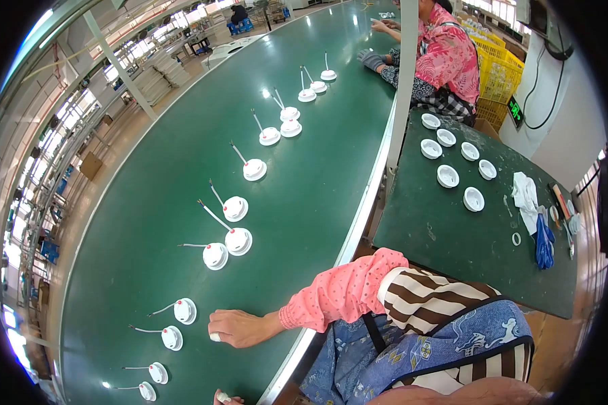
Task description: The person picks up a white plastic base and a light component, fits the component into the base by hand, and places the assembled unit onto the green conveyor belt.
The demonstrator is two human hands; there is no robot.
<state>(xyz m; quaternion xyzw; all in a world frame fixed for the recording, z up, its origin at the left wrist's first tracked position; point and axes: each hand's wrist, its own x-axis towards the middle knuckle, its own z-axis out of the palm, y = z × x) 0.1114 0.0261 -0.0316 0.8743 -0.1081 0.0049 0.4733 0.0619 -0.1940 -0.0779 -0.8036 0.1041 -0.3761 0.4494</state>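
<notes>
My right hand point(242, 328) is over the green belt with its fingers curled together and a pale cover on one digit. Anything inside its grip is hidden. Nearest to it are white round parts with wires, one point(185, 311) up and left, another point(172, 338) to the left. At the bottom edge, my left hand point(228, 398) shows only its fingertips, one with a pale cover. They look apart, with nothing seen between them. More such parts lie along the belt, including a touching pair, one point(215, 256) beside the other point(238, 241).
On the dark side table point(466, 250) are several white round cups point(473, 199), a white cloth point(524, 194), a blue glove-like item point(544, 243) and a white ring point(516, 239). A metal post point(402, 88) stands at the belt's edge. Beyond it sits a co-worker point(449, 57) near yellow crates point(498, 71).
</notes>
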